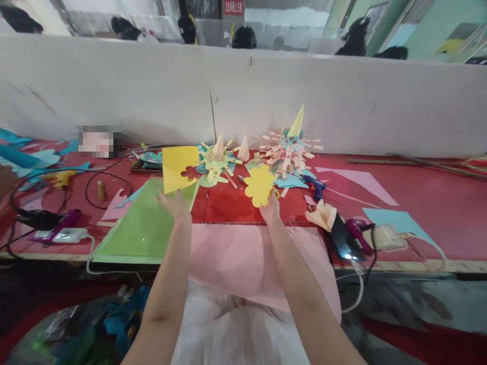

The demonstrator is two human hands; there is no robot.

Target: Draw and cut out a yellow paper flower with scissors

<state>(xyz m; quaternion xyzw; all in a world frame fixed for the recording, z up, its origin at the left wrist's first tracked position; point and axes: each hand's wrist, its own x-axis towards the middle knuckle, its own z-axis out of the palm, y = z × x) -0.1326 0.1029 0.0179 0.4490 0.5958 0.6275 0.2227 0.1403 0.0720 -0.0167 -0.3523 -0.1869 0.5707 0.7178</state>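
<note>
My right hand [271, 207] pinches a yellow paper flower [259, 185] and holds it above the red table. My left hand [174, 203] grips the lower edge of a yellow paper sheet [177, 166] that has a flower-shaped hole cut in its right side. Both hands hover over a red sheet [236, 205] and a pink sheet [243, 258] that drapes off the table's front edge.
A green sheet [142, 228] lies at the left. Paper star and cone crafts [287, 147] stand behind, by a white partition [243, 96]. Blue scissors [315, 186], glue guns [355, 234], cables [95, 185] and paper scraps litter the red table [437, 203].
</note>
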